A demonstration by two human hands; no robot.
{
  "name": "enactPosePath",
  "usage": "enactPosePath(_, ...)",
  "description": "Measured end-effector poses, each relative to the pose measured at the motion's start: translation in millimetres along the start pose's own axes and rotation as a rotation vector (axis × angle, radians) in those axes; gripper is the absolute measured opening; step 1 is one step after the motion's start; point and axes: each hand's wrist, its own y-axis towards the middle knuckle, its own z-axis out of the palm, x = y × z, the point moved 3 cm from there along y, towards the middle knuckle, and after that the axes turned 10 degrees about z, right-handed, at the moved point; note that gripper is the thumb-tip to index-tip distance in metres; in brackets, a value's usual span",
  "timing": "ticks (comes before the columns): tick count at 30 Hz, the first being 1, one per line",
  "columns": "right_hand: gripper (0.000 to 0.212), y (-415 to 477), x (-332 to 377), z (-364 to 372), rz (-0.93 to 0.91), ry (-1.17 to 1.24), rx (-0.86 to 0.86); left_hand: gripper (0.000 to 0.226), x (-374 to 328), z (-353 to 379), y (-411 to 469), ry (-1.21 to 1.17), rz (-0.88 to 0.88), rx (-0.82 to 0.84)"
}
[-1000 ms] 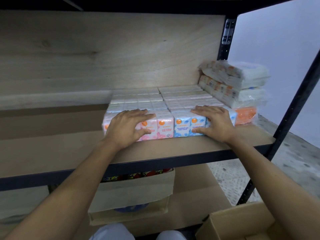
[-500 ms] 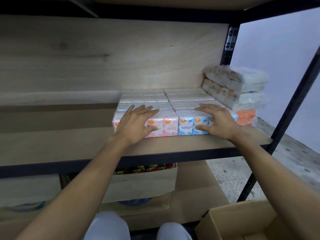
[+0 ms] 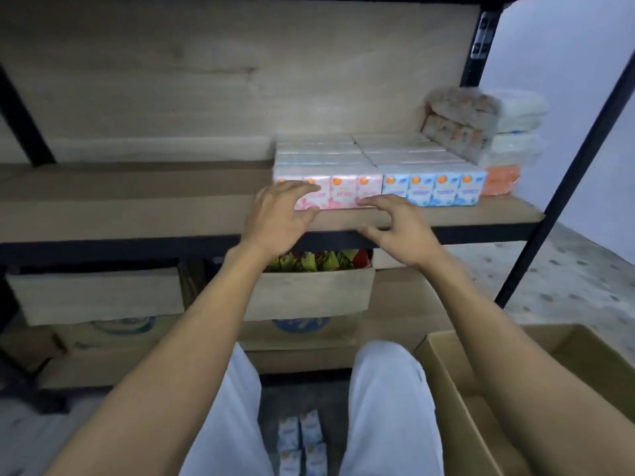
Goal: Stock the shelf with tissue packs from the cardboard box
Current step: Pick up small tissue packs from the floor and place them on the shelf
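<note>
Bare concrete floor runs under the rack and out to my right, and nearest to me, between my knees, I see a small cluster of blue tissue packs (image 3: 301, 444) lying on the ground, their long axis running roughly away from me. Beside my right leg sits the open cardboard box (image 3: 446, 379); from here its inside looks mostly bare, though my forearm hides part of it.

Further out, my left hand (image 3: 280, 219) is spread, holding nothing, fingertips touching the front face of the pink tissue packs (image 3: 338, 192). My right hand (image 3: 400, 228) is also spread and empty, hovering just off the shelf (image 3: 137, 214) edge below the seam where the pink row meets the blue row (image 3: 434, 190).

Those rows sit at the right end of the shelf, flush against wrapped bundles (image 3: 498, 132) in the far right corner; the left stretch lies bare.

I judge the next pick lies straight down and back from both hands, at my knees. Either hand is about equally near; the right is closer to the box.
</note>
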Motion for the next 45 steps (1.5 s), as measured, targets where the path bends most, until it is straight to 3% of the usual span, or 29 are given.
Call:
enactPosePath(6,0.037,-50,31,52,-0.01,0.075,-0.014,0.037,-5,3,-70,-0.043,-0.06,-0.022)
enactPosePath(11,0.036,-84,36,99,0.019,0.146,0.089,0.038,7,31,-123,-0.09,-0.154,0.032)
enactPosePath(16,0.036,-110,11,152,0.196,0.164,0.206,0.037,24,77,-173,-0.116,-0.29,0.142)
enactPosePath(23,0.038,-153,-49,239,0.473,0.124,0.464,0.039,64,155,-261,-0.208,-0.642,0.412)
enactPosePath(31,0.034,-218,-107,324,0.745,0.174,0.706,0.039,86,220,-332,-0.315,-0.843,0.624)
enactPosePath(37,0.033,-256,-126,370,0.871,0.186,0.701,0.037,92,254,-381,-0.402,-0.97,0.612)
enactPosePath(40,0.031,-271,-134,382,0.93,0.223,0.616,0.038,94,273,-404,-0.469,-1.06,0.604)
enactPosePath(45,0.032,-293,-147,401,0.968,0.151,0.667,0.043,94,296,-432,-0.418,-1.087,0.645)
